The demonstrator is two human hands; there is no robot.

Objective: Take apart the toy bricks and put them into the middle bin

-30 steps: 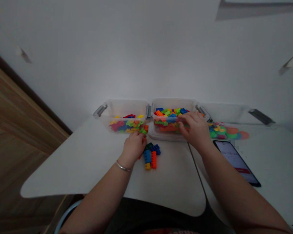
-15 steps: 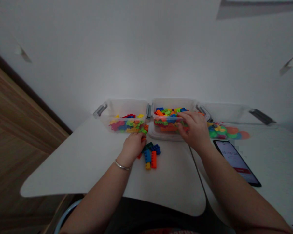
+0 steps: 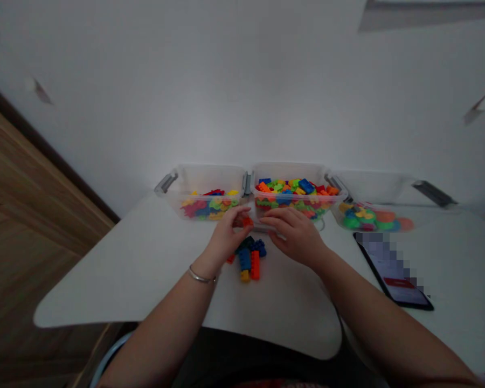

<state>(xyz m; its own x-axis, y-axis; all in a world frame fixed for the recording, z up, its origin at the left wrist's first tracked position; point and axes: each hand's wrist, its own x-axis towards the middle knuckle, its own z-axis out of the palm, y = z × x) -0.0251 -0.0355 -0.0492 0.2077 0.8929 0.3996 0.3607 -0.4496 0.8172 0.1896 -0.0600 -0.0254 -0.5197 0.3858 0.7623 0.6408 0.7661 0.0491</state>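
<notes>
My left hand (image 3: 227, 230) pinches a small orange-red toy block (image 3: 247, 221) between thumb and fingers, just above the table. Facing it, my right hand (image 3: 293, 233) has bent fingers, with the thumb apart and nothing visible between them. Below my hands, several loose building blocks lie in a cluster: an orange-red block (image 3: 255, 265), a blue block (image 3: 244, 260), a yellow block (image 3: 245, 276) and a dark blue block (image 3: 260, 247). My left hand partly hides this cluster. Behind my right hand, a clear bin (image 3: 293, 168) holds many colourful blocks.
Another clear bin (image 3: 210, 171) with small colourful pieces stands at the back left. A third clear bin (image 3: 375, 179) at the right holds round coloured pieces. A phone (image 3: 396, 269) lies on the white table (image 3: 121, 269). The wall rises directly behind the bins.
My right hand has come out of the middle bin and moved left, close to my left hand. My left hand has lifted slightly, with the orange-red block in its fingers.
</notes>
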